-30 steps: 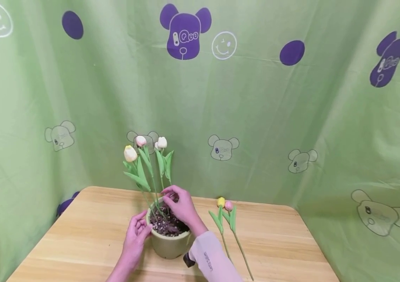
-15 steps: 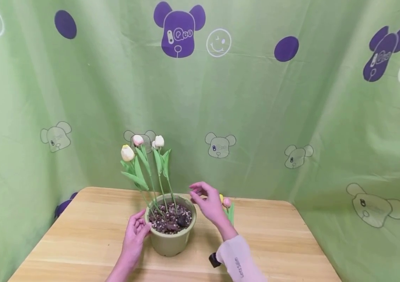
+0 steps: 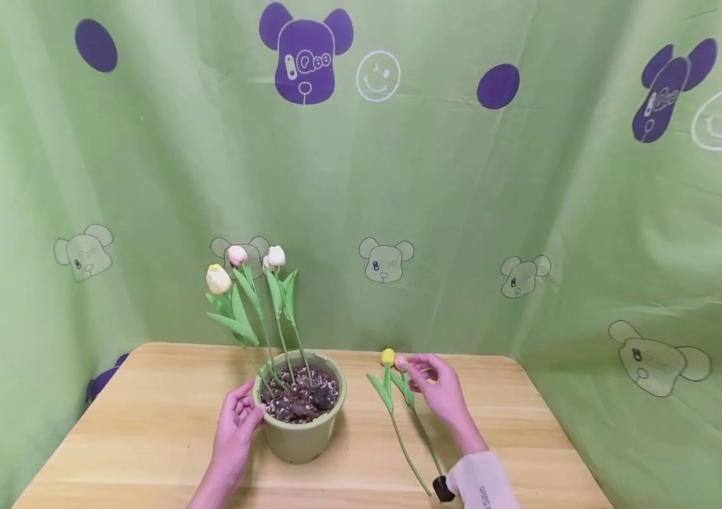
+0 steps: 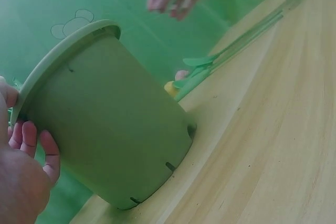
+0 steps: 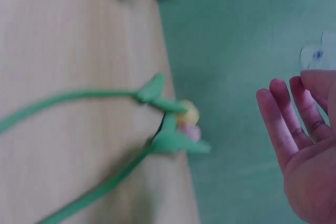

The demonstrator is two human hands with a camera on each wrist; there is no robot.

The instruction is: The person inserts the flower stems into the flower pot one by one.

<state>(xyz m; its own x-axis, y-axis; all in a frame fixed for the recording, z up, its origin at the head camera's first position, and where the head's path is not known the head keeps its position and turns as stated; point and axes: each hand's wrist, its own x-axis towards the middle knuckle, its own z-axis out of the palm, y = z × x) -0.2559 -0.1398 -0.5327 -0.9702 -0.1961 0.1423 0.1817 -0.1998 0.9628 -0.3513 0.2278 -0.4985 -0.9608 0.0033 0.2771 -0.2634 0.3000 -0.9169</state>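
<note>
Head view: left hand (image 3: 233, 433) steadies the flowerpot (image 3: 300, 438) mid-worktop, fingers relaxed; right hand (image 3: 440, 391), open and empty, hovers over loose tulips (image 3: 399, 396) towards the far edge. Left wrist: fingers (image 4: 31, 145) touch the pot wall. Right wrist: blurred stems (image 5: 105, 145); a hasty grab could flick them off the edge

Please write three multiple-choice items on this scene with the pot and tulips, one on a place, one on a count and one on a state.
1. Where do the two loose tulips lie?
A. on the table, right of the pot
B. in the pot
C. left of the pot

2. How many tulips stand in the pot?
A. one
B. three
C. six

3. What is the left hand doing?
A. holding a stem
B. resting against the pot's side
C. lying flat, apart from the pot

Answers: 1 A, the head view shows them flat by the right hand. 2 B, three blooms rise above the pebbles. 3 B, the fingers touch the rim.
</note>
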